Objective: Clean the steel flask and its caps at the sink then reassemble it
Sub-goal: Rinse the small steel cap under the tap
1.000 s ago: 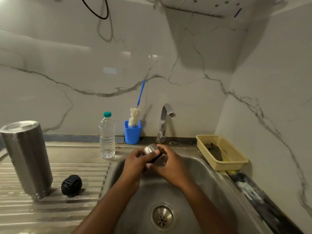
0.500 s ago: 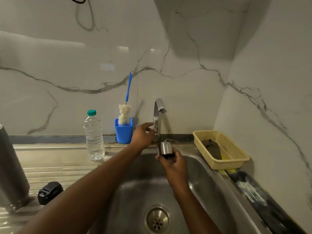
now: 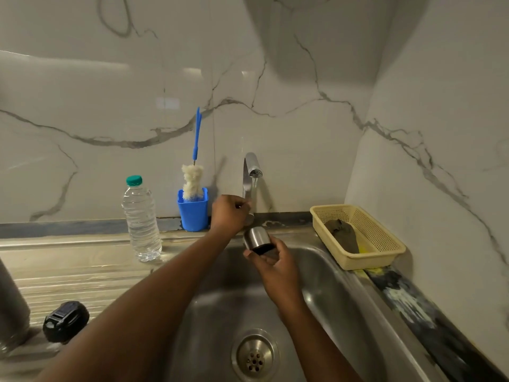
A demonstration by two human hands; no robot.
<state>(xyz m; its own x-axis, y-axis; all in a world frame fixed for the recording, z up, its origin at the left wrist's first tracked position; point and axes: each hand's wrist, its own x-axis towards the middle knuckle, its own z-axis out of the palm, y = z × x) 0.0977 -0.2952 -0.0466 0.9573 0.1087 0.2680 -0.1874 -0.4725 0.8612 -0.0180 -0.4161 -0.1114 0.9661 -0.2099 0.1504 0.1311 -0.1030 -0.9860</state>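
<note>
Steel flask (image 3: 11, 307) is way over at 8 o'clock on the tabletop (image 3: 82, 266), half out of view, with the black cap (image 3: 65, 321) just beside it at its 3 o'clock. Water bottle (image 3: 141, 219) and the blue cup (image 3: 193, 213) holding the brush (image 3: 192, 180) sit around 10. Left grip (image 3: 228, 215) is curled round the tap (image 3: 251, 166), low on its stem. Right grip (image 3: 275, 268) is grasping the steel cap (image 3: 256, 238) over the sink (image 3: 344, 299), at 6 o'clock from the spout, dark open end tilted toward the camera. Yellow basket (image 3: 385, 244) sits at 3.
</note>
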